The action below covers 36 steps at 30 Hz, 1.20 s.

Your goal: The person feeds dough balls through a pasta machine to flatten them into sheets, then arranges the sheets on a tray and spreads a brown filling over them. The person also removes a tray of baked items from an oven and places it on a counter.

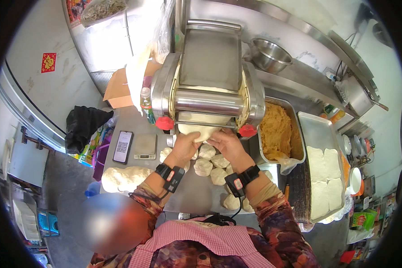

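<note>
A pale dough sheet (200,131) hangs from under the steel roller (209,102) of a dough sheeter (212,58). At its lower edge, my left hand (186,145) has its fingers closed on the sheet's left side. My right hand (229,144) grips the right side, its fingertips partly hidden under the dough. Just below both hands, several dough balls (203,167) lie on the steel table. A red knob sits on each side of the sheeter, near my fingers.
Left of the sheeter are a phone (123,147), a small scale (145,146) and a large dough piece (126,179). To the right stand a deep pan of orange-brown filling (276,129) and a metal tray (315,123) with flat dough squares (324,161). A steel bowl (271,55) rests behind.
</note>
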Each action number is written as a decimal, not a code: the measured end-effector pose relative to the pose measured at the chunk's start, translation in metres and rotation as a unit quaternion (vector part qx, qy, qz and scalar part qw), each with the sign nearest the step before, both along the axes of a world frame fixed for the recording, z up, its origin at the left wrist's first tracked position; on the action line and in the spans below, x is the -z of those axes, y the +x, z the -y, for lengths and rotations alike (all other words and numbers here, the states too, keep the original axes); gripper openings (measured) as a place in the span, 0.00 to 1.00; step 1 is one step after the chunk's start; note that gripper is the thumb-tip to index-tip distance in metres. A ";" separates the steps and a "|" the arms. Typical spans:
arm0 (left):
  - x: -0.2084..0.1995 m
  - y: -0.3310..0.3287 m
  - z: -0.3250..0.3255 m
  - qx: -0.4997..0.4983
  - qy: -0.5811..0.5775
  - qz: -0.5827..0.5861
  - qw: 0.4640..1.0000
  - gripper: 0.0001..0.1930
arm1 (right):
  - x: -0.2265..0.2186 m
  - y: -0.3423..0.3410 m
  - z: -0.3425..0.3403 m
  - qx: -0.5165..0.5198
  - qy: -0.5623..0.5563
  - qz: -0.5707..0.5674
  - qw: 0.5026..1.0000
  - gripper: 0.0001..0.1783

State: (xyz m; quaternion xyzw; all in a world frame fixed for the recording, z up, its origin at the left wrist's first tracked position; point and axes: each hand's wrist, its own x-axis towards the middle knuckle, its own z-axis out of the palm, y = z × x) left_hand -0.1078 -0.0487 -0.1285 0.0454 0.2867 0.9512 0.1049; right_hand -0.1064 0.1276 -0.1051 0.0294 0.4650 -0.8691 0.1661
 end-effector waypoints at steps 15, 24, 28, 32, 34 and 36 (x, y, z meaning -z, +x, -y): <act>-0.038 0.088 0.041 0.150 -0.204 0.009 0.967 0.20 | -0.024 0.065 -0.014 -0.049 -0.084 0.040 0.994 0.32; -0.052 0.118 0.041 0.214 -0.248 -0.056 0.943 0.21 | -0.046 0.107 -0.029 -0.044 -0.007 0.069 0.997 0.30; -0.055 0.126 0.036 0.241 -0.260 -0.105 0.929 0.22 | -0.059 0.121 -0.037 -0.047 0.029 0.079 0.995 0.30; -0.059 0.137 0.026 0.240 -0.268 -0.170 0.917 0.22 | -0.076 0.136 -0.051 -0.057 0.015 0.061 0.996 0.30; -0.064 0.140 0.022 0.275 -0.321 -0.242 0.873 0.23 | -0.085 0.144 -0.062 -0.074 -0.012 0.032 0.997 0.29; -0.068 0.132 0.018 0.415 -0.359 -0.301 0.780 0.25 | -0.096 0.153 -0.075 -0.067 0.034 0.050 0.996 0.26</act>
